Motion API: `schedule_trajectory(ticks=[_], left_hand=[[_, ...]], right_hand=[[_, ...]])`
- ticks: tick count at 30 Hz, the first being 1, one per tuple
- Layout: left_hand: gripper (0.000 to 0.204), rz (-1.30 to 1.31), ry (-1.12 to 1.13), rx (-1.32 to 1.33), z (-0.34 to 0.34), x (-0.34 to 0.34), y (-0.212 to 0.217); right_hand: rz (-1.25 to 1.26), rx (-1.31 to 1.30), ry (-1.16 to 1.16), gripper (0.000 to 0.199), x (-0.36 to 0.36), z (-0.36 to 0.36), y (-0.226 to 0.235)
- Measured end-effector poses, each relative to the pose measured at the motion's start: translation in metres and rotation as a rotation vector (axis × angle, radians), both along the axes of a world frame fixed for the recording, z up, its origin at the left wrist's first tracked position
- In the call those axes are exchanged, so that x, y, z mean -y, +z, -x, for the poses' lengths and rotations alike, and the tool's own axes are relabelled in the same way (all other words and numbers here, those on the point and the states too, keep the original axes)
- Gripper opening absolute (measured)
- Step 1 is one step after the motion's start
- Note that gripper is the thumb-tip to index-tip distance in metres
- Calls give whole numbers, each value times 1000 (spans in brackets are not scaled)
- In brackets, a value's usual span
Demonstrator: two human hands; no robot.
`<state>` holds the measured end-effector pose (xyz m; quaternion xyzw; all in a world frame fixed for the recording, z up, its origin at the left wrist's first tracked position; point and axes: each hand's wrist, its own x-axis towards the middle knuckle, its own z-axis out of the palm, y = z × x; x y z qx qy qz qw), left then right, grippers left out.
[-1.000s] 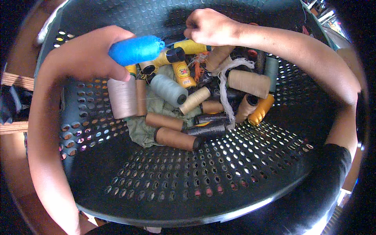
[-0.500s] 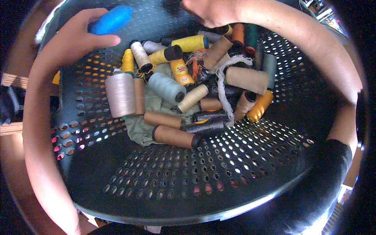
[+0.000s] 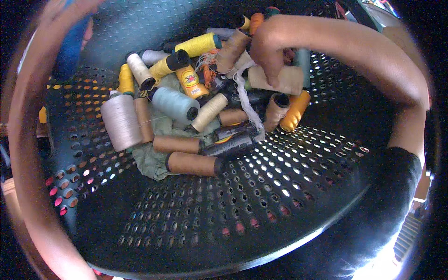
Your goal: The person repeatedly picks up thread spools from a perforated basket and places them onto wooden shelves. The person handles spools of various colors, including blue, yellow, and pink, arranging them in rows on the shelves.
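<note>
My left hand is up at the far left rim of a dark perforated basket, blurred, shut on a blue thread spool. My right hand reaches down into the heap of spools at the back of the basket. Its fingers curl over the end of a brown cardboard tube. A yellow-orange spool lies just below that tube. A white cloth strip trails down beside it.
Several spools lie heaped in the basket: a large pale grey one, a light blue one, a yellow one, and bare brown tubes. A green cloth lies under them.
My left hand has carried the blue spool from above the heap up and left to the basket's rim. My right hand has come back down onto the brown tube.
</note>
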<state>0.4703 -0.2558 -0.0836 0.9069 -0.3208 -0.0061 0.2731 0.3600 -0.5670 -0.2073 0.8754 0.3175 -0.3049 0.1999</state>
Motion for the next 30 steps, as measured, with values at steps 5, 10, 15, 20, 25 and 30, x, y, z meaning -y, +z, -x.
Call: schedule_trajectory(ticks=[5,10,15,20,25,30], left_hand=[[38,82,51,-2,-8,6,-16],[37,-170,14,38,-35,10,-38],[32,-161,4,81,-41,-16,-32],[28,-80,-36,-7,-13,-16,-28],[30,113,-223,-125,26,13,-21],[23,193,-341,-146,43,27,18]], right_hand=[[154,44,-8,56,-27,-7,33],[229,-247,-40,55,-43,36,34],[185,-319,-9,53,-68,59,34],[196,-306,4,51,-72,59,22],[333,-344,-122,50,-75,45,60],[180,-283,-78,48,-72,18,119]])
